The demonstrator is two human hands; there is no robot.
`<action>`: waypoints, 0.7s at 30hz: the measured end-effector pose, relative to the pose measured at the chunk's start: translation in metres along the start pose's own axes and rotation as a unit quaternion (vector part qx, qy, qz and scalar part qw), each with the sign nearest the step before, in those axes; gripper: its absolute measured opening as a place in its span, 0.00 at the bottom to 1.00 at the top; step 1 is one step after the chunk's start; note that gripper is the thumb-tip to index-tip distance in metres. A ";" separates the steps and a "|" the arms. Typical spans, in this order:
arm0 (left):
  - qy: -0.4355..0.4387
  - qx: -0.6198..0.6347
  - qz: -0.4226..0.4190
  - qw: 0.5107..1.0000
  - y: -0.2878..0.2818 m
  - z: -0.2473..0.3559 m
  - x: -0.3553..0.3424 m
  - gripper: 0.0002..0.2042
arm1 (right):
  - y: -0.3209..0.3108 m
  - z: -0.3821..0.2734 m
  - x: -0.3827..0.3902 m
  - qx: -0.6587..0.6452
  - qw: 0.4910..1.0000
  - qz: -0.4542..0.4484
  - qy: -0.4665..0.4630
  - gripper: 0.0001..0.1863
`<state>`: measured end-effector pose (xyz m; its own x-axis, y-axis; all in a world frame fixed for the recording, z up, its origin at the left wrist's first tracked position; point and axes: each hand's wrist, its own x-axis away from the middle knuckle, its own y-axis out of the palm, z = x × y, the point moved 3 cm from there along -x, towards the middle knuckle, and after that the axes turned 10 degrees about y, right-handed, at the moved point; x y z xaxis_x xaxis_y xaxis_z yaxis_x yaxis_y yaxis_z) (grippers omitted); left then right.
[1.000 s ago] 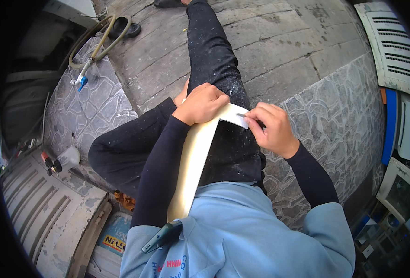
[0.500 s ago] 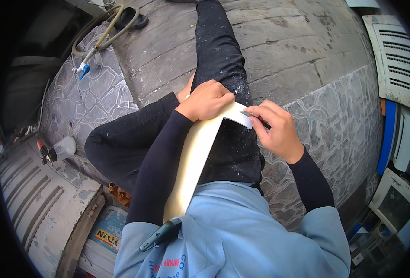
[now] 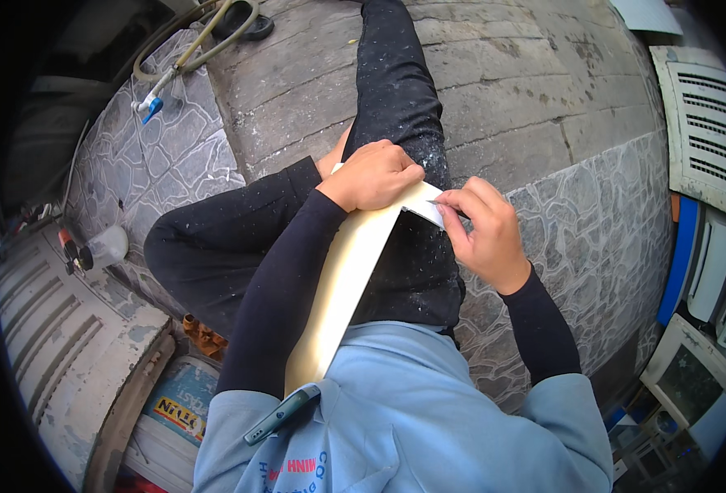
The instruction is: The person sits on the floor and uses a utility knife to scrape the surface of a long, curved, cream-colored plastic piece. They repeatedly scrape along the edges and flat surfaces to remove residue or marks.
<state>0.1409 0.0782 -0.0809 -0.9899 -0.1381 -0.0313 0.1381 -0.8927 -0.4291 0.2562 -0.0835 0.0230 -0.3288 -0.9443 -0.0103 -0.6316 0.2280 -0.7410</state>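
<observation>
A long, pale cream plastic-looking panel (image 3: 348,283) lies slantwise over my lap, from my belly to my outstretched leg. At its far end, a short arm of it turns off to the right. My left hand (image 3: 377,177) is closed over that far end, fingers curled, holding it against my thigh. At the short arm's tip, my right hand (image 3: 489,238) pinches a small dark blade-like piece (image 3: 434,202) between thumb and fingers. The blade's point rests on or just above the panel's surface; which of these I cannot tell. Most of the blade is hidden in my fingers.
A slatted, paint-worn panel (image 3: 51,312) is at my left beside a clear plastic cup-like container (image 3: 110,245). A hose (image 3: 195,62) with a blue-handled tap (image 3: 154,107) lies far left. At right are a louvred panel (image 3: 712,123) and several casings.
The right hand has shifted slightly, and the blade now sits a little farther in from the panel's tip. My left hand keeps its hold. The whole view has tilted a bit.
</observation>
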 end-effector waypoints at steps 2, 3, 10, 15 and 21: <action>-0.004 0.005 0.001 1.000 0.000 0.000 0.000 0.22 | 0.000 0.000 0.000 0.009 1.000 0.004 -0.010 0.06; -0.011 0.004 -0.003 1.000 0.000 -0.001 0.000 0.22 | 0.000 -0.003 0.001 0.019 1.000 0.001 -0.016 0.06; -0.019 0.006 -0.003 1.000 0.002 0.000 0.000 0.23 | -0.001 -0.005 -0.003 0.024 0.999 0.015 -0.042 0.07; -0.011 0.004 0.005 1.000 0.003 -0.001 0.000 0.22 | -0.001 -0.005 -0.002 0.027 0.999 0.007 -0.040 0.06; -0.007 0.015 0.008 1.000 0.003 -0.002 0.000 0.22 | -0.001 -0.003 -0.001 0.022 0.999 0.004 -0.030 0.06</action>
<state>0.1412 0.0760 -0.0843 -0.9870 -0.1586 -0.0249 0.1552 -0.9027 -0.4014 0.2551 -0.0821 0.0254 -0.2898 -0.9554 -0.0567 -0.5966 0.2266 -0.7699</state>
